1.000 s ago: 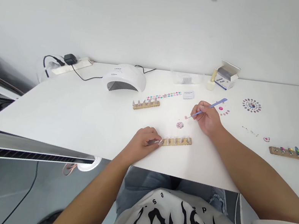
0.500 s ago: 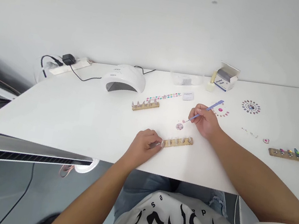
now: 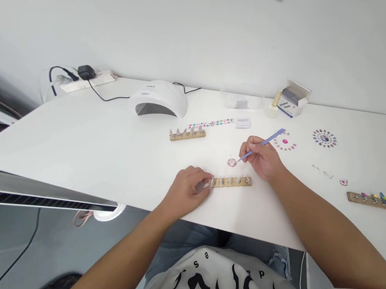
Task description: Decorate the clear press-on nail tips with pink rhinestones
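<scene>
My right hand (image 3: 262,159) pinches a slim blue-purple nail tool (image 3: 273,136) like a pen. The tool's tip points down at a small round patch of pink and silver gems (image 3: 231,162). My left hand (image 3: 187,189) has its thumb and fingertips closed around the left end of a wooden nail-tip stand (image 3: 231,182). Several clear nail tips rise from this stand, which lies just in front of the gems on the white table.
Behind stand a white nail lamp (image 3: 159,99), a second nail-tip stand (image 3: 187,135), gem strips (image 3: 211,124), a bottle (image 3: 273,106) and an alcohol pads box (image 3: 293,102). Rightward lie gem rings (image 3: 324,138) and a stand with coloured nail tips (image 3: 373,201).
The tool's tip has moved slightly down and left to the gem patch, where a small pink piece beside it no longer shows apart. The held stand has shifted slightly right.
</scene>
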`<action>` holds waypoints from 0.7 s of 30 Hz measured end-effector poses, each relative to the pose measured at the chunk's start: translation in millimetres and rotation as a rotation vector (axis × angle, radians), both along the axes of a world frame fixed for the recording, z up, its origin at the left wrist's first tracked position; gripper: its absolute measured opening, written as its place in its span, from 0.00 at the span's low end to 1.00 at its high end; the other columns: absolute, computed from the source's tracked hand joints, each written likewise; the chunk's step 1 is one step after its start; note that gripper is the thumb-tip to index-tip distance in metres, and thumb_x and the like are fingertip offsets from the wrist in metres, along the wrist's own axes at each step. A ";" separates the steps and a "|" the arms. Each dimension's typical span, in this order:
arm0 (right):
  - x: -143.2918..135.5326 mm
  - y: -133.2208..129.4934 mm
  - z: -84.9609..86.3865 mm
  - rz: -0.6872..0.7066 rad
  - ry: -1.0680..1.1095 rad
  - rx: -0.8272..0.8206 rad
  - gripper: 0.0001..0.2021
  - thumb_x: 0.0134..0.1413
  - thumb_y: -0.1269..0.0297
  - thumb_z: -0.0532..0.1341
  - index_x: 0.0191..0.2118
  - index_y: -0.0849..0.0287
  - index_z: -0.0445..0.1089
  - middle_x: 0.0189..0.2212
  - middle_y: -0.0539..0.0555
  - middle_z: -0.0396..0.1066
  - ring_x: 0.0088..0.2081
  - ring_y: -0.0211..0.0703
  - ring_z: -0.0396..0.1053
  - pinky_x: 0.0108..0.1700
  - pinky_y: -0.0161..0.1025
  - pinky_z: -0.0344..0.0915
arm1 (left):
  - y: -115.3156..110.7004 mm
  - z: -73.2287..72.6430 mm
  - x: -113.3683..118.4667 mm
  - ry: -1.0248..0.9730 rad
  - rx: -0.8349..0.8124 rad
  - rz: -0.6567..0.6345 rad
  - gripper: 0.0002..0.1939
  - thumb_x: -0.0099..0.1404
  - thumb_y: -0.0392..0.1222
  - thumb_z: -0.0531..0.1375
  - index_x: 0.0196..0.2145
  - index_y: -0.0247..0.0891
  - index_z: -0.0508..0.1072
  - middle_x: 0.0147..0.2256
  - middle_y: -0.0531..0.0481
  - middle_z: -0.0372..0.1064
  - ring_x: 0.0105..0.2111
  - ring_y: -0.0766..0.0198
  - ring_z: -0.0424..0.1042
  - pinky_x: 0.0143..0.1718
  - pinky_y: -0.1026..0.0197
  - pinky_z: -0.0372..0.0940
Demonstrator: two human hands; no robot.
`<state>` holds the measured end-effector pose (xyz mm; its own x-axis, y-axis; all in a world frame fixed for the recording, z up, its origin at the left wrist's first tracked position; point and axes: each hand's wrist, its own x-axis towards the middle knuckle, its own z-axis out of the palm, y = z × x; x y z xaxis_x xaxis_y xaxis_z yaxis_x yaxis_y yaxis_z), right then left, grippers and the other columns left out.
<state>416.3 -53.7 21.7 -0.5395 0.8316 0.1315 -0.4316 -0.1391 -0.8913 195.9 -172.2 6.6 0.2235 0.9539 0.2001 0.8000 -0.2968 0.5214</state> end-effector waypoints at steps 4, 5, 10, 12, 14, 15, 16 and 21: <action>-0.2 0.3 -0.8 0.027 -0.008 0.001 0.09 0.45 0.65 0.62 0.21 0.59 0.61 0.20 0.51 0.68 0.23 0.35 0.63 0.28 0.35 0.58 | 0.0 4.5 3.9 0.083 -0.038 0.018 0.17 0.59 0.47 0.62 0.46 0.39 0.71 0.38 0.47 0.72 0.41 0.54 0.67 0.45 0.50 0.61; -0.3 0.3 -0.9 0.032 -0.008 0.001 0.09 0.45 0.65 0.62 0.21 0.59 0.61 0.20 0.51 0.68 0.23 0.35 0.63 0.28 0.35 0.58 | 0.6 4.6 4.4 0.096 -0.044 0.023 0.17 0.60 0.48 0.62 0.45 0.39 0.71 0.38 0.47 0.72 0.41 0.54 0.67 0.45 0.50 0.61; -0.1 0.4 0.0 0.065 -0.014 0.000 0.09 0.45 0.65 0.62 0.21 0.60 0.63 0.19 0.51 0.68 0.23 0.35 0.63 0.28 0.35 0.58 | 11.1 3.1 -0.9 0.105 -0.091 -0.004 0.10 0.63 0.46 0.60 0.40 0.40 0.75 0.34 0.48 0.71 0.38 0.56 0.66 0.42 0.52 0.61; 0.4 0.6 0.5 0.077 -0.015 -0.003 0.09 0.45 0.65 0.62 0.20 0.60 0.63 0.19 0.51 0.68 0.23 0.35 0.63 0.27 0.35 0.58 | 19.7 4.2 -6.4 0.100 -0.122 -0.057 0.11 0.63 0.46 0.60 0.41 0.40 0.75 0.33 0.48 0.71 0.37 0.56 0.66 0.41 0.53 0.61; 1.0 1.0 0.7 0.088 -0.015 -0.008 0.08 0.44 0.66 0.61 0.20 0.60 0.63 0.19 0.51 0.68 0.23 0.36 0.63 0.27 0.35 0.58 | 30.8 7.5 -12.5 0.082 -0.163 -0.150 0.11 0.63 0.46 0.60 0.41 0.40 0.76 0.32 0.48 0.70 0.37 0.56 0.66 0.40 0.54 0.61; 1.2 1.2 0.6 0.092 -0.013 -0.011 0.08 0.44 0.66 0.61 0.21 0.60 0.63 0.19 0.51 0.68 0.23 0.36 0.63 0.27 0.35 0.58 | 36.9 10.1 -15.6 0.071 -0.189 -0.200 0.12 0.63 0.47 0.60 0.41 0.40 0.76 0.32 0.47 0.70 0.37 0.56 0.66 0.40 0.55 0.62; 1.3 1.5 0.3 0.095 -0.013 -0.012 0.08 0.44 0.66 0.61 0.21 0.60 0.64 0.19 0.51 0.67 0.23 0.36 0.62 0.27 0.35 0.58 | 43.3 13.1 -18.4 0.064 -0.216 -0.246 0.13 0.62 0.47 0.60 0.42 0.40 0.76 0.33 0.47 0.70 0.38 0.56 0.66 0.41 0.55 0.62; 1.5 3.8 -3.8 0.098 -0.016 -0.014 0.08 0.45 0.65 0.61 0.21 0.60 0.64 0.20 0.51 0.67 0.24 0.36 0.62 0.28 0.36 0.58 | 73.8 30.0 -25.0 0.097 -0.326 -0.393 0.16 0.64 0.49 0.57 0.47 0.42 0.76 0.37 0.46 0.70 0.39 0.56 0.67 0.40 0.57 0.63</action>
